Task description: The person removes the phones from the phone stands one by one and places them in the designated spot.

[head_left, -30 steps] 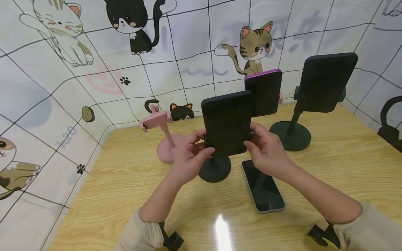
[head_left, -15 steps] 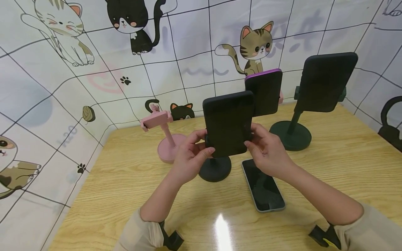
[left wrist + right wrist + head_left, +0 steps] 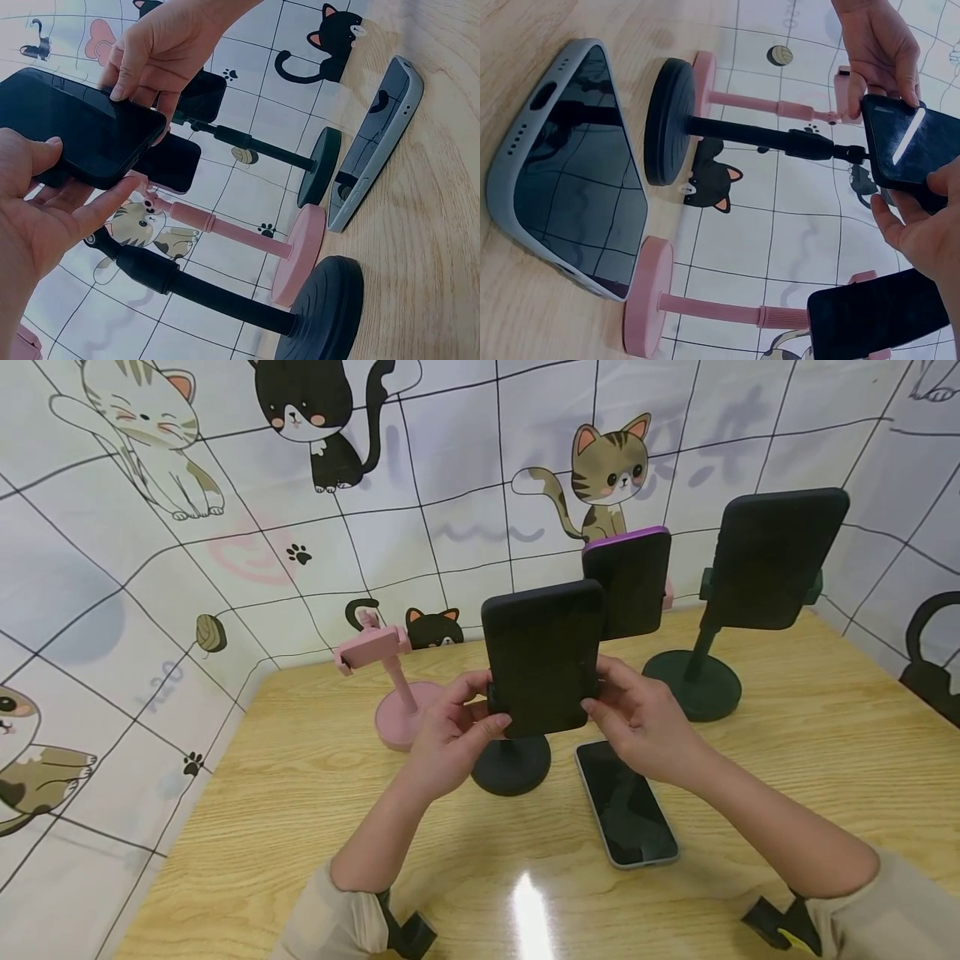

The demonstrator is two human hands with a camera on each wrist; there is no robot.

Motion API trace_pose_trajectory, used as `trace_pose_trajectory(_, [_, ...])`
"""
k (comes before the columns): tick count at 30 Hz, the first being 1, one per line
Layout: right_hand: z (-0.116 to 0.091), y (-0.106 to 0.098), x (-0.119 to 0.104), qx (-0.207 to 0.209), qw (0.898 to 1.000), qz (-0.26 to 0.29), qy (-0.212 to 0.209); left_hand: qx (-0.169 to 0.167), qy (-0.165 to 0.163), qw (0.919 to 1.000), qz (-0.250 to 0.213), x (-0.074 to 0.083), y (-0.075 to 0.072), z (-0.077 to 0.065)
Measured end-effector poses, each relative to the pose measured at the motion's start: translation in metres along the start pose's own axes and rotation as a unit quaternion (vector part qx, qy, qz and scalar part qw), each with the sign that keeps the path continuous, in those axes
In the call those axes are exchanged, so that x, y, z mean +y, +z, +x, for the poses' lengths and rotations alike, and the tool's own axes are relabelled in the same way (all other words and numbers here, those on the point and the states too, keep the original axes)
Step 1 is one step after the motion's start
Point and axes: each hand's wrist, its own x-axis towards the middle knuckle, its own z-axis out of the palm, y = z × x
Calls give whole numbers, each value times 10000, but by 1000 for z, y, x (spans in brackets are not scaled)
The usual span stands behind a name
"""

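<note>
A black phone (image 3: 545,656) stands tilted upright on a black phone stand (image 3: 512,767), whose round base rests on the table. My left hand (image 3: 461,731) grips the phone's lower left edge, thumb on the screen and fingers behind. On the lower right edge, my right hand (image 3: 645,718) pinches the phone the same way. The left wrist view shows both thumbs on the phone's screen (image 3: 75,120) and the stand's pole (image 3: 225,300) below. In the right wrist view the pole (image 3: 757,136) runs up to a joint behind the phone; the clamp is mostly hidden.
A grey-edged phone (image 3: 628,806) lies flat on the table (image 3: 300,860) under my right forearm. A pink stand (image 3: 405,717) without a phone is at left. Behind, a purple-edged phone (image 3: 630,583) sits on another pink stand, and a dark green stand (image 3: 693,685) bears a black phone (image 3: 780,560).
</note>
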Motion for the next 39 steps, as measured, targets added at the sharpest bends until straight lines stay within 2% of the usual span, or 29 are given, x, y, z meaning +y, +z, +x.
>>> trace_pose_trajectory(7, [5, -8, 2, -235, 9990, -260, -271, -85, -75, 9998, 157, 1, -5, 2])
trace_pose_trajectory(13, [12, -19, -8, -638, 9968, -486, -45, -246, 16, 9990, 361, 3, -9, 3])
trace_pose_trajectory(17, [19, -23, -23, -252, 9983, -522, 32, -165, 50, 9983, 560, 5, -12, 5])
trace_pose_trajectory(19, [22, -24, -32, 113, 9983, -578, -6, -66, 235, 9975, 666, 6, -14, 6])
trace_pose_trajectory(21, [26, -24, -39, 485, 9958, -721, -304, -11, 504, 9958, 768, 5, -17, 8])
trace_pose_trajectory(24, [31, -19, -44, 998, 9793, -1384, -1093, -162, 932, 9918, 859, 2, -20, 14])
trace_pose_trajectory(26, [35, -12, -47, 1347, 9581, -1948, -1612, -491, 1149, 9885, 847, -1, -21, 19])
trace_pose_trajectory(28, [37, -4, -53, 1619, 9357, -2540, -1836, -912, 1396, 9832, 745, -4, -20, 27])
trace_pose_trajectory(31, [42, 7, -67, 1796, 9184, -2977, -1889, -1443, 1641, 9740, 596, -7, -18, 39])
trace_pose_trajectory(33, [44, 13, -77, 1824, 9112, -3189, -1866, -1633, 1695, 9702, 574, -10, -17, 44])
trace_pose_trajectory(36, [47, 21, -83, 1812, 9061, -3390, -1765, -1717, 1533, 9708, 671, -12, -17, 47])
trace_pose_trajectory(39, [49, 26, -82, 1757, 8982, -3730, -1523, -1741, 1231, 9740, 766, -14, -17, 46])
